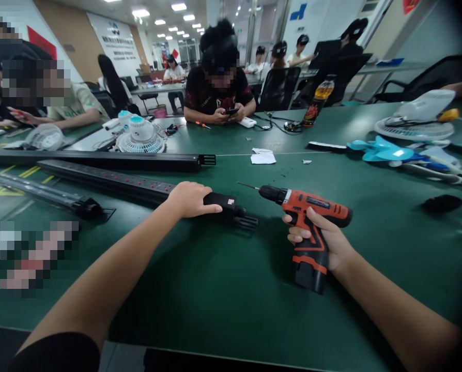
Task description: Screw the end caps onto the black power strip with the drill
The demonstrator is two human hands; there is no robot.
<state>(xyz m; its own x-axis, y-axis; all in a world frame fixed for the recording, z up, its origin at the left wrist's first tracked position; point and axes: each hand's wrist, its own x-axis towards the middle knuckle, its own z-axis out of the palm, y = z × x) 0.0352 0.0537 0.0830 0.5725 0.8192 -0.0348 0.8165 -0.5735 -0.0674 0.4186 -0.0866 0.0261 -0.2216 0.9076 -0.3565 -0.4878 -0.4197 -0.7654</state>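
My left hand (190, 200) is wrapped over a long black bar (145, 187) with a row of red dots, close to its right end. That end carries a small pale label and a slotted black piece. In my right hand (324, 232) is an orange and black cordless drill (312, 206), gripped by its handle. Its thin bit points left, a short way above and right of the bar's slotted end, apart from it. Behind the held bar lies a second long black bar (138, 160), with a slotted right end.
On the green table (223, 289), a clear tube-like piece (45, 191) lies left. White fan parts (141, 134) stand behind the bars. Paper scraps (263, 156) lie mid-table. A drink bottle (319, 101), blue fan blades (386, 150) and another fan part are right. A person sits opposite, holding a phone.
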